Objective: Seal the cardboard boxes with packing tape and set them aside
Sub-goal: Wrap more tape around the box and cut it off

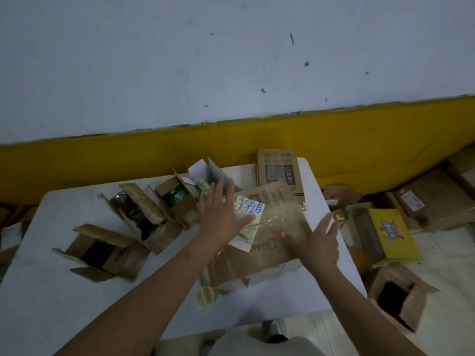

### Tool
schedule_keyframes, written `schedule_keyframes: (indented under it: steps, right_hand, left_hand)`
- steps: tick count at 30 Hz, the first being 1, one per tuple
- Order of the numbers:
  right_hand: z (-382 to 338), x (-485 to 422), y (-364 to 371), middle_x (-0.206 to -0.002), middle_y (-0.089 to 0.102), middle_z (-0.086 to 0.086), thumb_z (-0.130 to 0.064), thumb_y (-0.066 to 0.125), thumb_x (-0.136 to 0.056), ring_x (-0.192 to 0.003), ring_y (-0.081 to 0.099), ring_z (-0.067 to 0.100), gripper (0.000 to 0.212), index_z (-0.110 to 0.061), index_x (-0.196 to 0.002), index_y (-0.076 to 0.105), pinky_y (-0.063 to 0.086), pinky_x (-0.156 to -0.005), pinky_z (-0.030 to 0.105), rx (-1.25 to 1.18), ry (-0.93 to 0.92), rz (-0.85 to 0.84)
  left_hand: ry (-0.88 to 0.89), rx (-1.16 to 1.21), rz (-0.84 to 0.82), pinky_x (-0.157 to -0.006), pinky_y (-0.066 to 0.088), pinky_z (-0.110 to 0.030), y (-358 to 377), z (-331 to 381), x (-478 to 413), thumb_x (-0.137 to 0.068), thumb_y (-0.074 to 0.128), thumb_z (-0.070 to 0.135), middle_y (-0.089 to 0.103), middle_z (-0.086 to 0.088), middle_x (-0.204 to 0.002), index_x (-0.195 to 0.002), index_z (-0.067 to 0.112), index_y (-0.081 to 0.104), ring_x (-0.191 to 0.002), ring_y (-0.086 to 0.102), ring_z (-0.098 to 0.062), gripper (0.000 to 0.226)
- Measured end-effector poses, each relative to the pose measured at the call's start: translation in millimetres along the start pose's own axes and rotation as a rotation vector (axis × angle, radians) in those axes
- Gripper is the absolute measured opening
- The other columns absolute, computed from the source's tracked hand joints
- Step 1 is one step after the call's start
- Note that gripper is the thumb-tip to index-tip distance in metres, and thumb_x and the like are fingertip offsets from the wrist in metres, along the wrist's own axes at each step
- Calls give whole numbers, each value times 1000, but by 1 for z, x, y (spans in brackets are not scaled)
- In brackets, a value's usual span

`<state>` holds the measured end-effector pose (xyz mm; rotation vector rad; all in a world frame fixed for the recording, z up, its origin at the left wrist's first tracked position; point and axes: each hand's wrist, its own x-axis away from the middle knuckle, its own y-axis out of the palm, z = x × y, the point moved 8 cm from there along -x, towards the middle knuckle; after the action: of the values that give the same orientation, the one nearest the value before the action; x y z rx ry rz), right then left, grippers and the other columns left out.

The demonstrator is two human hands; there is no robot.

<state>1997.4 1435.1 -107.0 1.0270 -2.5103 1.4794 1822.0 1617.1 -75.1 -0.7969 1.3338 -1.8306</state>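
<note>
Head view. At the centre of the frame, on a white table (pixel 51 291): a closed cardboard box (pixel 262 253), with a strip of clear tape (pixel 282 217) glinting across its top. Left hand (pixel 221 217) flat over the left part of that top, fingers straight and spread, clasping nothing, partly covering a white label (pixel 250 210) with blue handwriting. Blurred, so contact hard to judge. Right hand (pixel 316 242) spread flat on the box's right part, fingers apart and uncurled, thumb pointing toward the centre.

Left of centre, in a diagonal row on the table: three open boxes (pixel 100 253), flaps standing up. At the table's far edge, upper centre: a flat printed carton (pixel 279 168). At the right edge, down on the floor: a yellow box (pixel 390 232) among brown cartons.
</note>
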Motion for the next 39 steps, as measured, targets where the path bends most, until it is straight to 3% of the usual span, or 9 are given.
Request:
schedule_keyframes:
  steps: [6, 14, 19, 21, 24, 29, 33, 36, 39]
  right_hand:
    - [28, 39, 81, -128, 60, 12, -21, 75, -84, -102, 63, 28, 54, -9, -130, 50, 56, -76, 45, -1061, 501, -395]
    - [29, 30, 87, -118, 65, 13, -17, 74, -85, -100, 66, 28, 46, -7, -126, 53, 61, -65, 40, -1116, 434, -393]
    - [32, 46, 78, -116, 64, 4, -49, 71, -82, -97, 60, 21, 58, -13, -125, 55, 54, -89, 37, -845, 357, -320]
    - [29, 75, 96, -109, 62, -1, -78, 54, -75, -94, 57, 15, 83, -17, -132, 55, 49, -85, 28, -517, 256, -478]
    - [21, 123, 133, -101, 60, -1, -70, 41, -89, -87, 55, 12, 65, -22, -126, 62, 43, -76, 20, -141, 79, -838]
    - [-30, 173, 210, -122, 59, -17, -43, 65, -90, -119, 54, 2, 36, -30, -124, 61, 40, -99, 12, 124, -350, -1060]
    - [-62, 211, 320, -123, 65, -2, -28, 63, -95, -111, 58, 8, 26, -14, -116, 69, 42, -92, 8, 262, -484, -1135]
    - [-73, 214, 382, -112, 66, -5, -27, 67, -92, -104, 60, 9, 27, -13, -115, 69, 43, -97, 17, 304, -483, -1049]
    - [-73, 217, 424, -118, 69, 5, -31, 59, -96, -111, 63, 19, 30, -11, -118, 67, 43, -99, 26, 386, -418, -1040]
  left_hand:
    - [43, 118, -505, -101, 44, -37, 30, 0, -64, -78, 62, 69, 45, -8, -149, -148, 13, 37, -128, 49, -26, 93]
    - [85, 137, -538, -85, 46, -31, 47, -5, -78, -74, 64, 73, 52, -5, -141, -140, 15, 47, -119, 54, -23, 89]
    - [102, 244, -504, -95, 48, -35, 41, -5, -68, -76, 61, 73, 52, -3, -142, -140, 18, 47, -122, 53, -22, 86]
    - [11, 678, -477, -99, 42, -28, 18, -11, -52, -86, 62, 57, 38, 1, -152, -150, 19, 34, -136, 41, -18, 79]
    - [-78, 1073, -6, -88, 45, -15, -43, -75, -1, -98, 57, 23, 57, 5, -134, -135, 16, 53, -123, 54, -10, 38]
    - [-689, 647, 598, -70, 42, -23, -36, -268, 206, -97, 53, 15, 61, 0, -94, -97, 18, 58, -84, 59, -14, 6]
    - [-1318, 747, 342, -76, 44, -35, 80, -362, 328, -92, 60, 33, 60, -11, -100, -108, 7, 57, -94, 60, -30, 30]
    - [-1359, 982, -96, -90, 49, -36, 171, -369, 341, -83, 62, 62, 60, -12, -125, -127, 3, 53, -114, 58, -32, 74]
    - [-1278, 1293, -200, -96, 40, -25, 209, -348, 329, -89, 68, 41, 46, 4, -132, -143, 13, 41, -128, 48, -24, 67]
